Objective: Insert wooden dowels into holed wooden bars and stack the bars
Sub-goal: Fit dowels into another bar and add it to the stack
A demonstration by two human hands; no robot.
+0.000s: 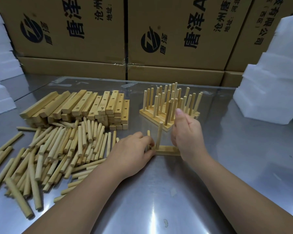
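Lying flat on shiny steel table, pale holed wooden bar with 1 upright round wooden dowel. Left hand pinching second short dowel at bar's left end. Right hand curled at bar's right end, grip unclear. Behind bar, finished dowelled bars; left of bar, loose dowels and stacked bars.

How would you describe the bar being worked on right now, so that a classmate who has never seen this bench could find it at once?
Start at the steel table and look between the left hand and right hand. There lies a single wooden bar, nearer than the finished group. Unlike those crowded bars, it lies alone and shows just one upright dowel.
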